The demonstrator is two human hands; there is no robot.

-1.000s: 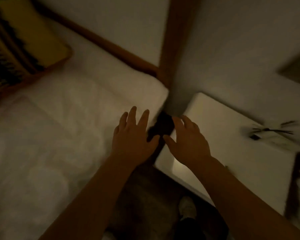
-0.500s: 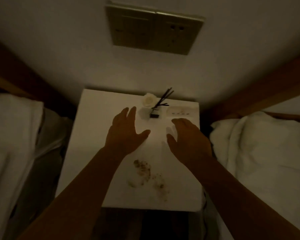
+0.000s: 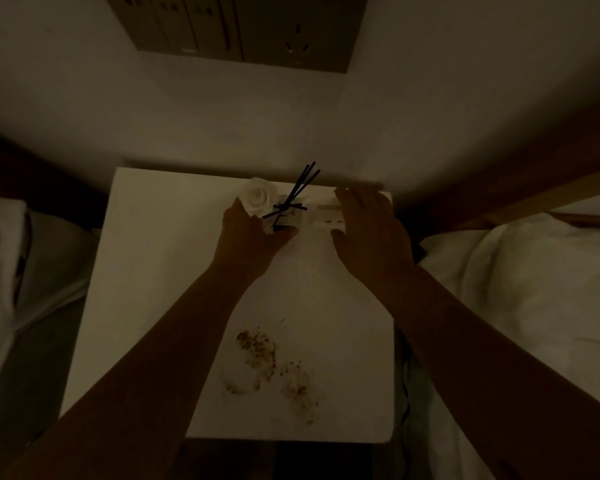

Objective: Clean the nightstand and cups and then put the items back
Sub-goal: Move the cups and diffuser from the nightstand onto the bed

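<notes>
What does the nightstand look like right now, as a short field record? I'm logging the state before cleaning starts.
surface: white nightstand, between two beds
dirt: brown crumbs near the front edge
back items: reed diffuser with a white rose; white box to its right
left hand: at the diffuser, thumb under it
right hand: open around the box
wall: switch panel above

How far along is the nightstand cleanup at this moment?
Barely started. Nothing looks cleaned: brown crumbs lie on the nightstand. In hand: the left hand is at the reed diffuser with the white rose, the right hand at a white box. Wiping and returning items remain.
</notes>
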